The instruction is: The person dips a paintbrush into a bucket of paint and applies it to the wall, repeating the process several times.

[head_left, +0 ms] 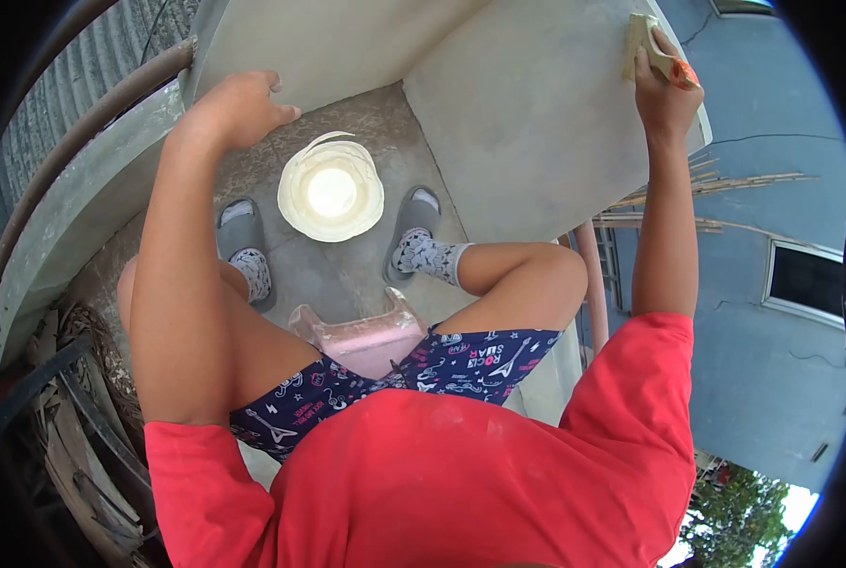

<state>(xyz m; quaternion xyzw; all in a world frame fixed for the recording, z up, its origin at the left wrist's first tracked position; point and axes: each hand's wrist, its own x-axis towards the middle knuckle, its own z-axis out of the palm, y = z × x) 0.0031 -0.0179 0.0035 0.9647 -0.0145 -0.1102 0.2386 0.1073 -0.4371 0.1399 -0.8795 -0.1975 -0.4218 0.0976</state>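
Observation:
My right hand (664, 90) is closed around the handle of a wide flat paintbrush (641, 43). The brush has pale bristles and an orange-red mark at the handle's end. Its bristles are against or very close to the upper right part of the grey wall panel (536, 123). On the other side, my left hand (238, 109) hangs in the air near the left panel, fingers loosely bent and apart, with nothing visible in them. Between my feet stands a round container (295, 213) holding white paint, its rim thickly coated.
I sit on a low pink stool (371, 346) on a grey floor (333, 275). A curved ledge with a brown rail (82, 142) runs along the left. Dry plant matter (91, 454) lies lower left. Beyond the panel are thin sticks (726, 185) and a blue-grey building (773, 114).

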